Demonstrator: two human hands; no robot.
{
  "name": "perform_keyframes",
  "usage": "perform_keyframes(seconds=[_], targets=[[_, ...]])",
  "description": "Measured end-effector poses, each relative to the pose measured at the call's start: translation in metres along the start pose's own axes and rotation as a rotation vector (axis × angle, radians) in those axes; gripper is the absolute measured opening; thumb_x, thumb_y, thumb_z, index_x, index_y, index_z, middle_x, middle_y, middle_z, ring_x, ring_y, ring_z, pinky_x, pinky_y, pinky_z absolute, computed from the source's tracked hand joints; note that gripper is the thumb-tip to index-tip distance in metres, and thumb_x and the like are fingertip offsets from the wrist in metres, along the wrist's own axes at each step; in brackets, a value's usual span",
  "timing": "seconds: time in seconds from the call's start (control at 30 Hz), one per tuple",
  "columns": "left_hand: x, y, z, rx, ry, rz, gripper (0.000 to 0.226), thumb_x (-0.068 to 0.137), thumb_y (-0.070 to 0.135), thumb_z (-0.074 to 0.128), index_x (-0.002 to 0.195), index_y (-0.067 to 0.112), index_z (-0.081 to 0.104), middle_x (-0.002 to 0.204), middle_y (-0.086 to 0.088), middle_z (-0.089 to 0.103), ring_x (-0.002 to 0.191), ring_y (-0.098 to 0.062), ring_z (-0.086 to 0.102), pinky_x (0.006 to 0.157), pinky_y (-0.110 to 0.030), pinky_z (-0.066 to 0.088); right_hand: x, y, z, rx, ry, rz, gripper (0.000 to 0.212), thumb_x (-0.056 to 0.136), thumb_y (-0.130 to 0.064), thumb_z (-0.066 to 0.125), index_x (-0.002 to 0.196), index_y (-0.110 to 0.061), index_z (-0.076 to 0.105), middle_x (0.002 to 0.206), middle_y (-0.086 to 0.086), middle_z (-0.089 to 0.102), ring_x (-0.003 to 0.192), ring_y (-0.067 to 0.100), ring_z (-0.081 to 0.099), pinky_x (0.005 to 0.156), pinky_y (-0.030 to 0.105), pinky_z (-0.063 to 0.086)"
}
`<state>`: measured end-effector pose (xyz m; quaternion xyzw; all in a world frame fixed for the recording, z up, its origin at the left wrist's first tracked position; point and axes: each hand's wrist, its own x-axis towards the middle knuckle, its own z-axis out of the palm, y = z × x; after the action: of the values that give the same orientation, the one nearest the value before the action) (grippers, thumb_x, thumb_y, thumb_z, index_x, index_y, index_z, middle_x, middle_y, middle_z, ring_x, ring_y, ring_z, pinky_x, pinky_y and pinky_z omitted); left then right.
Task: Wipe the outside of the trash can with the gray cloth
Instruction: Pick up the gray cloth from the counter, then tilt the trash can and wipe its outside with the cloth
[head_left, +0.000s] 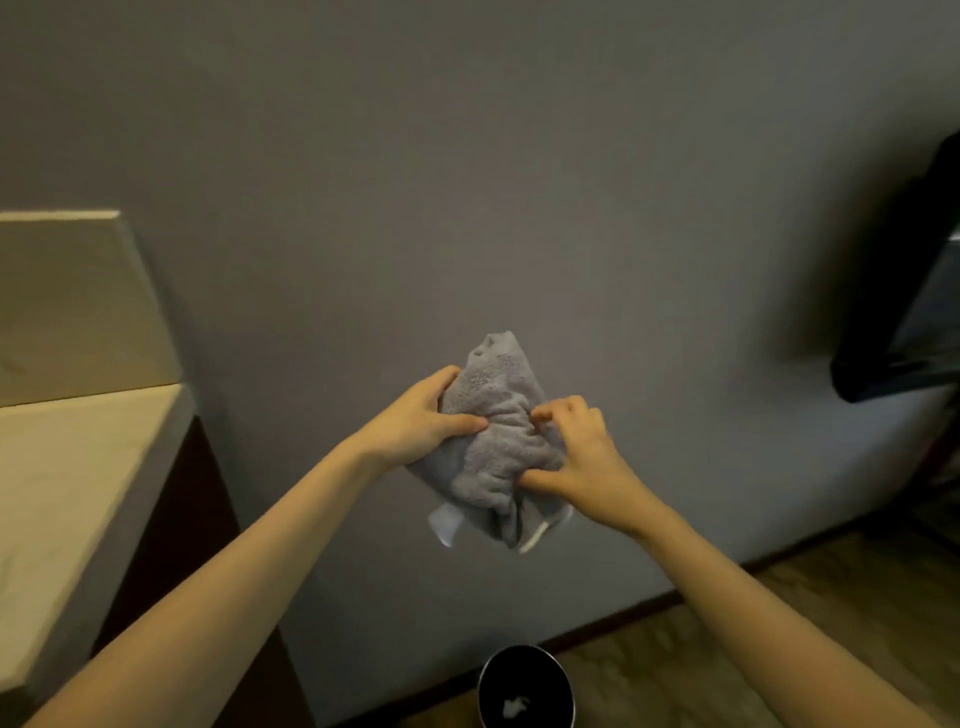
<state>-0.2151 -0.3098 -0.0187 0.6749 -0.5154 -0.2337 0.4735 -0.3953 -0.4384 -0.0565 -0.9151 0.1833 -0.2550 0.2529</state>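
Both of my hands hold the gray cloth (493, 436) bunched up in the air in front of the gray wall. My left hand (426, 415) grips its left side with the thumb across the front. My right hand (576, 457) pinches its right side with fingertips dug into the folds. Two pale corners of the cloth hang below. The trash can (527, 686) stands on the floor well below the cloth at the bottom edge; it is round with a shiny rim, a dark inside and a scrap of white paper in it. Its outer wall is barely visible.
A pale stone counter (67, 493) with a dark cabinet side fills the left. A dark object (914, 291) sticks out from the wall at upper right. The wooden floor (727, 639) runs along the baseboard to the right of the can.
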Motion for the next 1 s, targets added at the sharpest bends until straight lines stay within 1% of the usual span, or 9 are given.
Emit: perform_keyframes(seconds=[0.07, 0.17, 0.23, 0.33, 0.43, 0.63, 0.8, 0.93, 1.0], targets=[[0.012, 0.004, 0.025, 0.049, -0.072, 0.044, 0.024, 0.083, 0.009, 0.072, 0.1, 0.015, 0.058, 0.091, 0.005, 0.065, 0.079, 0.001, 0.062, 0.072, -0.016, 0.049, -0.01, 0.025, -0.014, 0.161, -0.034, 0.138, 0.084, 0.069, -0.039, 0.082, 0.137, -0.026, 0.033, 0.131, -0.009, 0.033, 0.122, 0.013, 0.03, 0.103, 0.034, 0.032], [0.027, 0.008, 0.058, 0.057, -0.195, 0.042, 0.024, 0.081, 0.009, 0.075, 0.1, 0.017, 0.062, 0.091, 0.007, 0.068, 0.083, -0.002, 0.065, 0.075, -0.016, 0.05, -0.024, 0.06, -0.03, 0.449, -0.065, 0.294, 0.108, 0.066, -0.033, 0.086, 0.148, -0.03, 0.015, 0.141, -0.013, 0.028, 0.128, 0.004, 0.029, 0.098, 0.025, 0.035], [0.037, 0.006, 0.076, 0.06, -0.284, -0.007, 0.025, 0.079, 0.013, 0.077, 0.101, 0.017, 0.066, 0.092, 0.007, 0.071, 0.086, -0.003, 0.067, 0.073, -0.015, 0.05, -0.033, 0.082, -0.035, 0.558, -0.108, 0.357, 0.102, 0.066, -0.025, 0.087, 0.145, -0.03, 0.023, 0.138, -0.013, 0.04, 0.124, 0.001, 0.042, 0.091, 0.017, 0.043], [0.048, -0.007, 0.1, 0.028, -0.4, -0.144, 0.027, 0.077, 0.026, 0.078, 0.102, 0.024, 0.069, 0.099, 0.008, 0.074, 0.091, -0.008, 0.07, 0.073, -0.019, 0.055, -0.051, 0.111, -0.032, 0.643, -0.138, 0.485, 0.058, 0.065, -0.017, 0.087, 0.115, -0.02, 0.058, 0.109, -0.009, 0.07, 0.101, 0.009, 0.067, 0.075, 0.019, 0.055], [0.056, -0.038, 0.118, -0.076, -0.406, -0.327, 0.035, 0.07, 0.036, 0.08, 0.102, 0.024, 0.072, 0.104, 0.002, 0.075, 0.095, -0.016, 0.071, 0.082, -0.031, 0.056, -0.069, 0.138, -0.014, 0.701, -0.059, 0.601, 0.031, 0.067, -0.014, 0.085, 0.094, -0.016, 0.069, 0.088, -0.002, 0.077, 0.082, 0.016, 0.073, 0.064, 0.025, 0.058], [0.029, -0.122, 0.161, -0.48, -0.317, -0.738, 0.057, 0.062, 0.039, 0.081, 0.109, 0.009, 0.069, 0.113, -0.009, 0.073, 0.1, -0.021, 0.07, 0.08, -0.031, 0.053, -0.103, 0.167, 0.033, 0.719, 0.05, 0.724, 0.029, 0.072, -0.015, 0.082, 0.094, -0.02, 0.064, 0.093, -0.002, 0.072, 0.077, 0.008, 0.072, 0.06, 0.019, 0.056], [-0.012, -0.182, 0.203, -0.98, -0.11, -0.861, 0.041, 0.074, 0.027, 0.073, 0.11, 0.01, 0.065, 0.104, -0.007, 0.075, 0.104, -0.023, 0.066, 0.086, -0.036, 0.052, -0.131, 0.184, 0.086, 0.692, 0.197, 0.908, 0.04, 0.069, -0.018, 0.082, 0.101, -0.013, 0.06, 0.105, 0.01, 0.067, 0.095, 0.027, 0.067, 0.082, 0.048, 0.057], [-0.027, -0.218, 0.222, -0.584, -0.261, -0.863, 0.02, 0.079, 0.02, 0.077, 0.097, 0.021, 0.067, 0.09, 0.007, 0.074, 0.085, -0.009, 0.069, 0.069, -0.024, 0.053, -0.152, 0.192, 0.134, 0.577, 0.246, 1.01, 0.046, 0.071, -0.021, 0.08, 0.108, -0.019, 0.054, 0.106, 0.003, 0.064, 0.095, 0.019, 0.065, 0.083, 0.043, 0.057], [-0.032, -0.244, 0.225, -0.507, -0.237, -0.859, 0.013, 0.081, 0.02, 0.076, 0.087, 0.024, 0.066, 0.082, 0.011, 0.073, 0.074, -0.003, 0.069, 0.058, -0.018, 0.052, -0.163, 0.197, 0.16, 0.571, 0.246, 1.04, 0.051, 0.074, -0.02, 0.078, 0.117, -0.02, 0.049, 0.11, 0.001, 0.062, 0.096, 0.015, 0.064, 0.08, 0.035, 0.056]])
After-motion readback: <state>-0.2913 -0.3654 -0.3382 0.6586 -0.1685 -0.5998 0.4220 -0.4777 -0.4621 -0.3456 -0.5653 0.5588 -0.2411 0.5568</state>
